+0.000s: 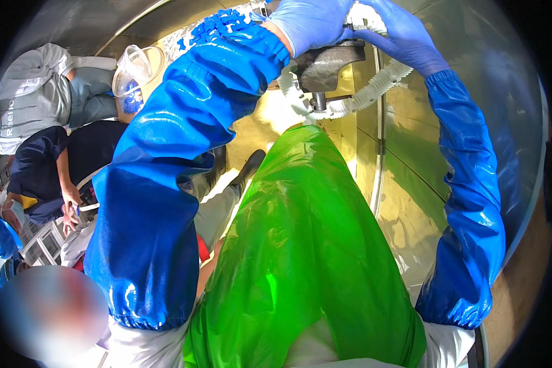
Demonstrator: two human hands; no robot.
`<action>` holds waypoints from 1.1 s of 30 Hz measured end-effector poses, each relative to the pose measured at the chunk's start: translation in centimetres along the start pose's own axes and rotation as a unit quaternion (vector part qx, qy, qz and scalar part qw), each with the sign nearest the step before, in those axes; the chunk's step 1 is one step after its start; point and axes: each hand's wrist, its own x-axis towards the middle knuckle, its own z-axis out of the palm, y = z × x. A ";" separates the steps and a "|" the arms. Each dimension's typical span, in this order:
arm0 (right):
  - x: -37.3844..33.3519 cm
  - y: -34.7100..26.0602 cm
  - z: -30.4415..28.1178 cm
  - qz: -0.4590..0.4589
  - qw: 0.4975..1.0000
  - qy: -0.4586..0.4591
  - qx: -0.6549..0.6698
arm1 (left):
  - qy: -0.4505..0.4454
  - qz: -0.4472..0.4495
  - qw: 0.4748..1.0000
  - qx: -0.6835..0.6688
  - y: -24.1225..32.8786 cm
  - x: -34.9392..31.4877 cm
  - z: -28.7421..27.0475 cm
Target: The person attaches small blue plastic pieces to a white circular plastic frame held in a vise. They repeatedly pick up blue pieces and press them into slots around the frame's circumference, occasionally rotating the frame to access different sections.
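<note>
Two gloved hands work a white ribbed tube at a grey metal fitting, top of the head view

In the head view the left hand (pixel 310 21), in a pale blue glove, is closed around the white ribbed tube (pixel 374 92) just above the grey metal fitting (pixel 328 64); the right hand (pixel 405 37) curls over the same tube on the fitting's far side, and the tube loops under the fitting between them. Both forearms wear shiny blue sleeves (pixel 165 184), with a green apron (pixel 300 245) below. A steel worktop (pixel 423 202) lies to the right; other people (pixel 49 116) crouch at left
</note>
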 end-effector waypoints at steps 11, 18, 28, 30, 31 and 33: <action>-2.3 2.7 2.5 0.008 0.993 0.004 -0.118 | 0.008 -0.013 0.998 -0.061 0.6 0.7 0.9; -2.3 3.0 3.1 0.005 0.992 -0.012 -0.127 | 0.010 -0.054 0.998 -0.040 0.8 0.1 1.6; -2.3 2.8 2.8 0.007 0.995 -0.029 -0.098 | 0.108 0.039 0.980 -0.165 1.7 -1.7 -0.3; -2.1 2.5 2.8 0.024 0.996 -0.043 -0.071 | 0.096 0.028 0.981 -0.167 1.3 -1.0 0.5; -1.8 2.3 2.5 0.026 0.997 -0.050 -0.060 | 0.090 0.023 0.981 -0.169 1.1 -0.9 1.0; -1.7 2.3 2.7 0.023 0.997 -0.042 -0.056 | 0.105 0.045 0.973 -0.202 1.0 -1.0 1.4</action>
